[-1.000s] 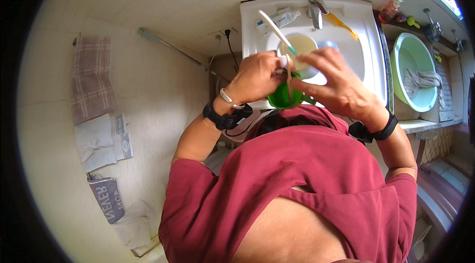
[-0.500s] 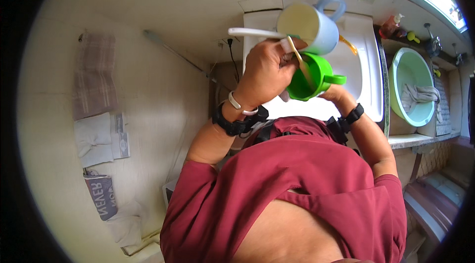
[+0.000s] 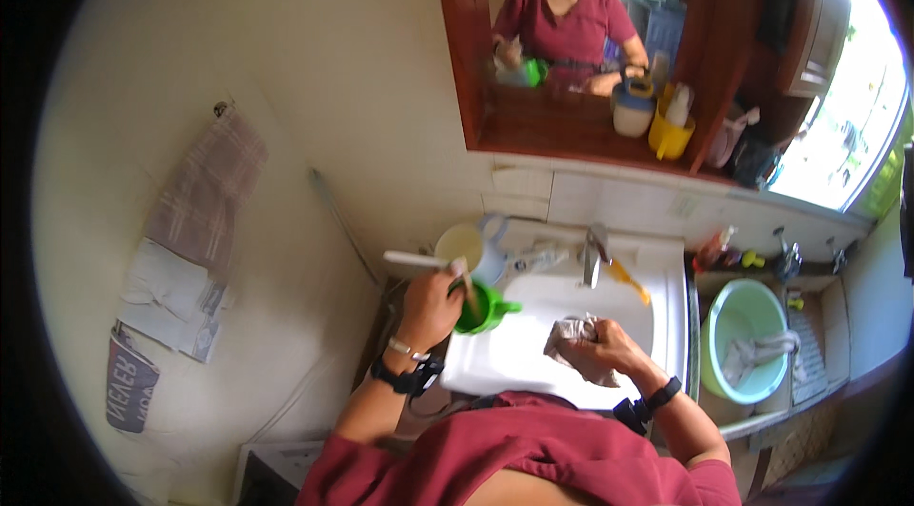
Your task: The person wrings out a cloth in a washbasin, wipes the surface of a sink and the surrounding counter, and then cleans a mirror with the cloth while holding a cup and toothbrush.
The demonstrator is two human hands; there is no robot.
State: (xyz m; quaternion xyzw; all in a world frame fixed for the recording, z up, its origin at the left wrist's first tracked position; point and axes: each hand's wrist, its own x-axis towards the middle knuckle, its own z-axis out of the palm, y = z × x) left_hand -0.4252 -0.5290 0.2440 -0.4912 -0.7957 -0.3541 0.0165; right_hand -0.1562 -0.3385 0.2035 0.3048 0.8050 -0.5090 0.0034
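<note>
My left hand (image 3: 430,308) is closed round a green cup (image 3: 495,309) by the left side of the sink. A thin beige-handled stick (image 3: 467,283) leans in the cup. Against the same fingers lies a long white handle (image 3: 411,259); its far end is hidden. A pale blue jug (image 3: 490,263) sits just beyond this hand, close to the cup; how it is supported is hidden. Over the basin of the white sink (image 3: 671,344), my right hand (image 3: 614,349) grips a crumpled greyish cloth (image 3: 583,354), bunched beneath its fingers.
Behind the basin stands a metal faucet (image 3: 592,258), with a yellow-orange brush-like item (image 3: 628,282) beside it and a white tube (image 3: 535,259) to its left. A pale green tub (image 3: 709,354) holding cloth stands right. Above is a wooden mirror cabinet (image 3: 571,139).
My hands have moved apart: the left went left with the green cup, the jug shifting alongside. My right hand has left the cup and shows the cloth. The view has tilted up.
</note>
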